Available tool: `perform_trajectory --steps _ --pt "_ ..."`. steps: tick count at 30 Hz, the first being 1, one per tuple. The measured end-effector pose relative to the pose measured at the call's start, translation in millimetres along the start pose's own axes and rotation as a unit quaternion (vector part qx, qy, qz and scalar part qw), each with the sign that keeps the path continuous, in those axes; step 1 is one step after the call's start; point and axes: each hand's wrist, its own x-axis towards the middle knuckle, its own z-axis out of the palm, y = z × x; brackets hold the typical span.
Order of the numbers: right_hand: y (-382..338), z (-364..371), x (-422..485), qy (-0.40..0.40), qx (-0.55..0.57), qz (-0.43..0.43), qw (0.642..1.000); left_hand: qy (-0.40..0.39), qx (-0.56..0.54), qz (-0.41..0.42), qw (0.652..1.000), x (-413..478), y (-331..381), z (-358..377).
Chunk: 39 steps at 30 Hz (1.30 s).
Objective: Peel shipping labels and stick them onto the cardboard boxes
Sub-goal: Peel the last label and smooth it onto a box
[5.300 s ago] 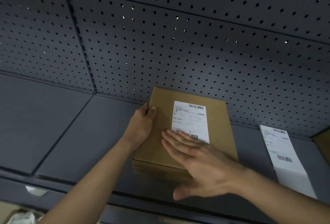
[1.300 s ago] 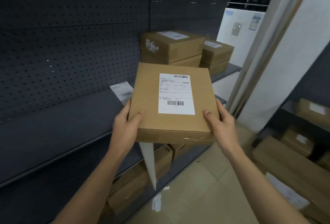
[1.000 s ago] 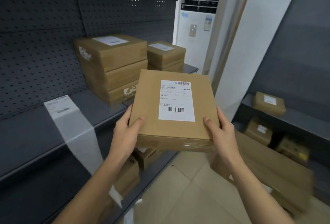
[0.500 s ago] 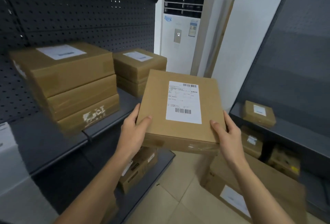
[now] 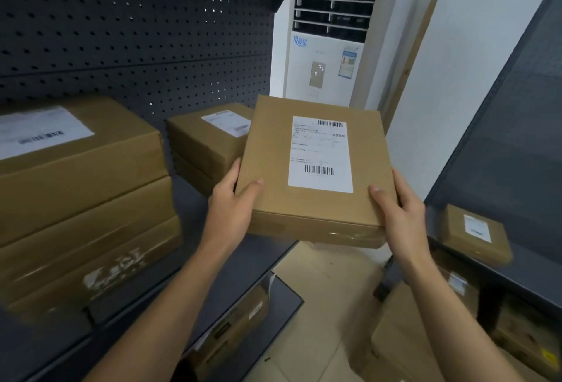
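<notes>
1. Held up at centre frame, clear of any shelf: a flat cardboard box (image 5: 270, 199) with a shipping label (image 5: 320, 155) stuck flat on its top face, right of middle; no lifted corner to be seen.
2. Grip clamped on the box's near corners: left hand (image 5: 234, 208) at the lower-left corner, thumb on top; right hand (image 5: 398, 214) at the lower-right corner, thumb likewise over the top face.
3. Judged done for this box: peeling and sticking. Probably left: setting it down among the labelled ones.
4. Labelled on top, as far as visible: the tall stack (image 5: 82, 199) at left of frame, the smaller stack (image 5: 206, 144) behind the left hand, both on the dark shelf (image 5: 243, 263); also the lone box (image 5: 477, 235) at the right edge.
5. Not possible to tell: how many boxes remain unlabelled. No label roll or sheet in view.
6. Hard to make out: lower boxes (image 5: 234, 327) under the shelf at bottom centre and more cartons (image 5: 401, 336) at lower right, blurred and partly cut off. Tops of the lower boxes in each stack covered, so labels uncheckable.
7. Hidden: fingers beneath the held box and its underside. Label print too small to read.
</notes>
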Motion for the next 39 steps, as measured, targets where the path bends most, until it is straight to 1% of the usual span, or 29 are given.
perform_trajectory --steps 6,13,16,22,26,31,34,39 --pt "19.8 16.8 91.5 -0.067 0.039 -0.013 0.997 0.091 0.03 0.022 0.995 48.8 1.7 20.7" --pt "28.0 36.8 191.7 -0.177 0.11 -0.052 0.977 0.211 0.039 0.007 0.977 88.0 17.5 43.8" --pt "33.5 53.5 224.8 -0.238 0.117 -0.053 0.963 0.248 0.033 0.006 0.968 99.7 23.4 46.2" --pt "35.5 100.3 269.3 -0.291 0.148 -0.035 0.945 0.316 0.044 -0.022 0.947 122.1 26.6 34.7" --pt "27.6 125.5 292.5 -0.306 0.151 -0.013 0.94 0.331 0.052 -0.04 0.941 140.5 26.8 23.6" --pt "25.4 146.3 320.7 -0.335 0.128 -0.003 0.933 0.333 0.035 -0.051 0.941 162.7 22.7 18.2" --pt "28.8 157.3 334.1 -0.338 0.128 0.006 0.932 0.34 0.037 -0.059 0.938 174.6 20.8 17.1" --pt "36.6 174.1 346.8 -0.367 0.145 0.029 0.919 0.36 0.052 -0.076 0.928 187.5 17.5 19.3"
